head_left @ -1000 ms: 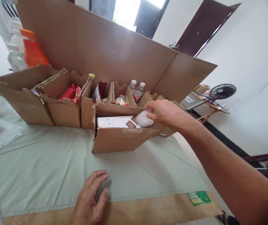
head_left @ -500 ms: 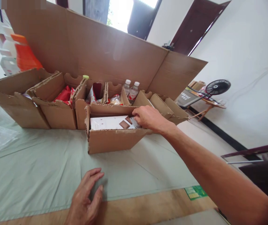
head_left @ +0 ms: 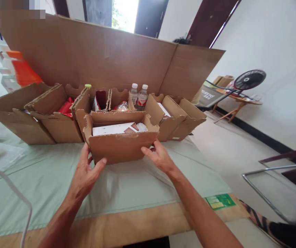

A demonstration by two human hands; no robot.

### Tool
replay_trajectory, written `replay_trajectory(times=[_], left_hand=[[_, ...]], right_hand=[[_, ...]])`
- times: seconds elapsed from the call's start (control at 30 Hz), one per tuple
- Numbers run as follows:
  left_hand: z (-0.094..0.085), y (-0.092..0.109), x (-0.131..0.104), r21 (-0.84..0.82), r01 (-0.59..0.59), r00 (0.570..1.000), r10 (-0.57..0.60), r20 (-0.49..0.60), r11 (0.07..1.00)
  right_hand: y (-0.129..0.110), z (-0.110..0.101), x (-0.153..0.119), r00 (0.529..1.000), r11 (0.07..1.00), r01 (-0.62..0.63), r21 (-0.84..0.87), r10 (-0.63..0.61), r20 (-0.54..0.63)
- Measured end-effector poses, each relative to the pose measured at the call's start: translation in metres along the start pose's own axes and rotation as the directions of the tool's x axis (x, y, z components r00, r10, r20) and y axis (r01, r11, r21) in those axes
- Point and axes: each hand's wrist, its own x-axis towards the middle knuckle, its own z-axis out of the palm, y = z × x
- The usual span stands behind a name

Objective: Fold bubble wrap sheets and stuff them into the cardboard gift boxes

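Observation:
An open cardboard box (head_left: 122, 148) stands on the green cloth in front of a row of similar boxes. Inside it lie a white package with brown squares (head_left: 114, 128) and some clear plastic (head_left: 142, 127). My left hand (head_left: 89, 170) grips the box's lower left corner, thumb on the front face, fingertips partly hidden. At the right end, my right hand (head_left: 158, 155) holds the same box, with its thumb against the front and its fingers around the side.
Behind are more cardboard boxes (head_left: 69, 129), two clear bottles (head_left: 142, 97) and a tall cardboard panel (head_left: 137, 58). Plastic bags (head_left: 0, 153) lie at left near a white cable (head_left: 16, 191). A fan (head_left: 249, 80) stands far right.
My right hand has left the box's inside and now grips its right end. My left hand has moved forward onto the left corner. The box sits slightly further left and squarer to the view.

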Motion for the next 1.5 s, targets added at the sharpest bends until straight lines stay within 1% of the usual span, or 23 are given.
replay_trajectory(times=[0.07,0.13,0.2,0.27,0.33,0.4,0.47,0.5,0.53,0.6,0.67,0.73,0.8,0.87,0.93,1.0,1.07,1.17,1.23,1.3,1.37,1.43,1.5], left_hand=[[0.004,-0.002,-0.003,-0.033,0.016,0.999,-0.014,0.045,0.999],[0.0,-0.006,-0.021,-0.031,0.037,0.997,-0.035,0.062,0.999],[-0.016,-0.009,-0.047,-0.014,0.074,0.993,-0.072,0.09,0.997],[-0.041,-0.006,-0.067,0.008,0.11,0.993,-0.111,0.05,0.994],[-0.067,0.005,-0.071,0.025,0.113,0.992,-0.112,-0.062,0.993],[-0.078,0.024,-0.058,0.034,0.039,0.988,-0.034,-0.152,0.999],[-0.068,0.042,-0.04,0.022,-0.089,0.978,0.092,-0.189,0.996],[-0.057,0.048,-0.035,0.002,-0.151,0.974,0.149,-0.173,0.988],[-0.043,0.052,-0.033,-0.011,-0.163,0.98,0.161,-0.115,0.987],[-0.018,0.049,-0.044,-0.067,-0.135,0.991,0.135,-0.002,0.989],[-0.011,0.037,-0.068,-0.038,-0.032,0.996,0.035,0.076,0.999],[-0.029,0.022,-0.094,0.026,0.061,0.995,-0.063,0.074,0.998],[-0.066,0.014,-0.108,0.055,0.146,0.987,-0.142,-0.073,0.988],[-0.103,0.015,-0.102,0.089,0.129,0.976,-0.111,-0.188,0.988],[-0.119,0.022,-0.084,0.108,0.065,0.971,-0.037,-0.238,0.992],[-0.105,0.025,-0.066,0.084,-0.004,0.981,0.02,-0.191,0.996],[-0.068,0.023,-0.052,0.035,-0.043,0.997,0.045,-0.058,0.998],[-0.003,0.01,-0.035,0.011,-0.062,0.982,0.059,0.179,0.998],[0.03,-0.001,-0.024,0.027,-0.119,0.955,0.107,0.278,0.992],[0.05,-0.013,-0.016,0.099,-0.158,0.949,0.124,0.289,0.982],[0.062,-0.024,-0.016,0.186,-0.162,0.964,0.116,0.239,0.969],[0.069,-0.034,-0.026,0.235,-0.152,0.976,0.109,0.187,0.96],[0.074,-0.043,-0.04,0.237,-0.165,0.974,0.12,0.192,0.957]], right_hand=[[-0.001,0.007,-0.02,0.998,1.0,-0.006,-0.012,0.005,-0.067],[-0.005,0.009,-0.054,0.99,0.998,-0.011,-0.061,0.002,-0.143],[-0.013,0.013,-0.091,0.977,0.993,-0.007,-0.121,-0.019,-0.214],[-0.024,0.024,-0.116,0.966,0.986,0.028,-0.166,-0.069,-0.247],[-0.042,0.039,-0.119,0.969,0.981,0.098,-0.168,-0.133,-0.21],[-0.06,0.046,-0.102,0.969,0.979,0.162,-0.12,-0.181,-0.166],[-0.071,0.037,-0.085,0.968,0.984,0.166,-0.066,-0.175,-0.182],[-0.072,0.027,-0.082,0.965,0.988,0.145,-0.06,-0.155,-0.212],[-0.07,0.016,-0.085,0.96,0.991,0.114,-0.077,-0.129,-0.248],[-0.06,-0.007,-0.106,0.938,0.983,0.042,-0.18,-0.101,-0.332],[-0.046,-0.018,-0.137,0.911,0.949,0.006,-0.315,-0.135,-0.389],[-0.039,-0.007,-0.163,0.912,0.917,0.098,-0.387,-0.238,-0.334],[-0.046,0.021,-0.169,0.916,0.904,0.208,-0.374,-0.314,-0.249],[-0.063,0.049,-0.155,0.918,0.913,0.286,-0.291,-0.349,-0.192],[-0.077,0.063,-0.133,0.917,0.922,0.323,-0.212,-0.361,-0.171],[-0.077,0.057,-0.12,0.916,0.93,0.306,-0.204,-0.346,-0.202],[-0.06,0.04,-0.125,0.91,0.94,0.223,-0.259,-0.296,-0.289],[-0.02,0.015,-0.157,0.878,0.936,0.024,-0.35,-0.187,-0.44],[0.005,0.006,-0.184,0.856,0.918,-0.062,-0.391,-0.153,-0.495],[0.022,0.004,-0.205,0.854,0.91,-0.081,-0.407,-0.147,-0.499],[0.034,0.004,-0.216,0.867,0.924,-0.096,-0.369,-0.104,-0.487],[0.043,0.002,-0.216,0.887,0.953,-0.147,-0.264,0.009,-0.462],[0.051,-0.004,-0.206,0.894,0.97,-0.211,-0.123,0.14,-0.426]])
